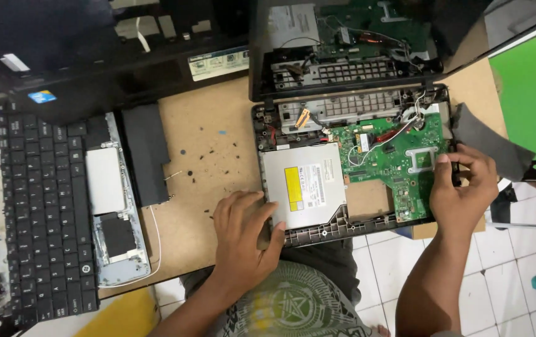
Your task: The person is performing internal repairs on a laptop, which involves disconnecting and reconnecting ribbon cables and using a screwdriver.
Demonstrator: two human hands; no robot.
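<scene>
A person's left hand (243,234) lies flat, fingers spread, on the near-left corner of an opened black plastic laptop base (349,159), touching the smooth, silver metal optical drive (305,184). The right hand (461,187) grips the base's right edge, fingers curled around it beside the glossy green circuit board (393,156). The base rests near the right end of a speckled brown fibreboard table (212,156); a detached black keyboard (43,212) lies far left.

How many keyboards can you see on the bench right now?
1: a black keyboard at the far left of the table, lying in its removed palmrest beside the touchpad. Others may be out of frame.
</scene>
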